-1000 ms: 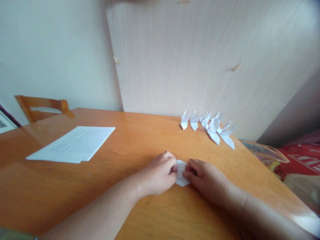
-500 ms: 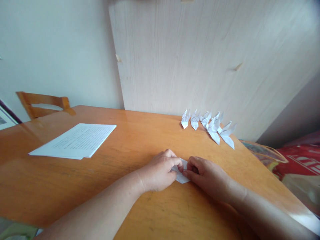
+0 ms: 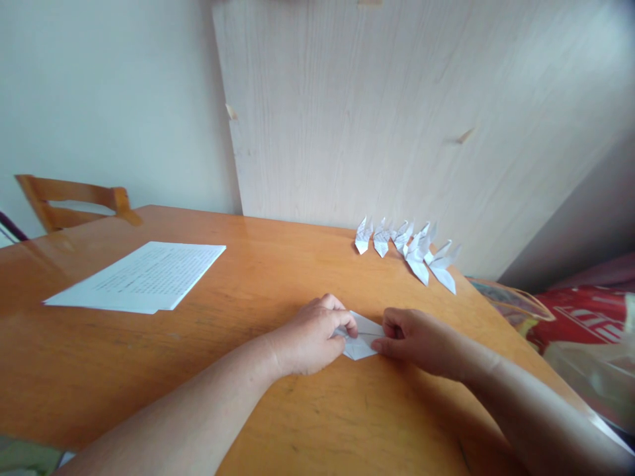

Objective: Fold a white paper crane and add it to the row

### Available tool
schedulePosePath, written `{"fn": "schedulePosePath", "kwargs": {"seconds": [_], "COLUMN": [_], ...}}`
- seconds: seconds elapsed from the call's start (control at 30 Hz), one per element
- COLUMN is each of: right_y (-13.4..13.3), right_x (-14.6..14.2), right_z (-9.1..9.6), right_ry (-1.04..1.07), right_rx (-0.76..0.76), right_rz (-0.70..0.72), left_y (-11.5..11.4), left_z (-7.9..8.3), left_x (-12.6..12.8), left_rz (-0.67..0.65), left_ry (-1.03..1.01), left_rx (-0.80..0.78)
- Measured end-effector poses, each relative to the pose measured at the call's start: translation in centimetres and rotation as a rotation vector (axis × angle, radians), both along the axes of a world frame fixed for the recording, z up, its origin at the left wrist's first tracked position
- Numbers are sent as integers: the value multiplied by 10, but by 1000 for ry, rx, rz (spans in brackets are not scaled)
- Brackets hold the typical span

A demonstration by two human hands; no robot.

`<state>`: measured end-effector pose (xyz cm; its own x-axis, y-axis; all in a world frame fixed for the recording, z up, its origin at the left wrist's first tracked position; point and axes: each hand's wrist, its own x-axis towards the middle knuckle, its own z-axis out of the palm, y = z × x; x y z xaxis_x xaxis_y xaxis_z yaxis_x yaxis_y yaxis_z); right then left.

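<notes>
A small folded piece of white paper (image 3: 364, 337) lies on the orange wooden table (image 3: 238, 317) between my hands. My left hand (image 3: 312, 337) pinches its left end with curled fingers. My right hand (image 3: 414, 340) presses on its right end, fingers bent and closed on the edge. Most of the paper's middle shows between the two hands. Both forearms rest low over the table's near part.
Several folded white paper cranes (image 3: 407, 251) stand in a row at the table's far edge. A stack of printed sheets (image 3: 141, 277) lies at the left. A wooden chair back (image 3: 69, 198) stands beyond. A pale wood panel (image 3: 397, 112) leans behind; a red bag (image 3: 580, 324) sits at right.
My right hand has slid to the right along the paper, so more of the folded piece shows between the hands. The left hand has stayed on its end.
</notes>
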<state>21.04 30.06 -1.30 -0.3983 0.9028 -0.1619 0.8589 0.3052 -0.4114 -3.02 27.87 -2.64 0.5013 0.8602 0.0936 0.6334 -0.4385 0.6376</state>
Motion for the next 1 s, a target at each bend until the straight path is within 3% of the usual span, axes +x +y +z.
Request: {"fn": "schedulePosePath", "kwargs": {"seconds": [0.17, 0.3, 0.47, 0.53, 0.7, 0.9, 1.0], "right_y": [3, 4, -8, -15, -31, -45, -47], "right_x": [15, 20, -1, -11, -24, -31, -32], "right_z": [6, 10, 11, 8, 6, 10, 12], "right_ry": [15, 75, 310, 338, 270, 62, 57], "right_rx": [-75, -29, 11, 18, 102, 217, 218], "right_rz": [-11, 19, 54, 130, 416, 404, 404], "left_y": [1, 1, 1, 1, 2, 2, 2], "left_z": [-2, -2, 0, 0, -1, -2, -3], "left_x": [0, 0, 1, 1, 2, 1, 1], "left_rz": [3, 11, 7, 0, -14, -5, -7], "left_ry": [1, -7, 9, 5, 1, -6, -1], "left_rx": [5, 12, 1, 12, 24, 33, 36]}}
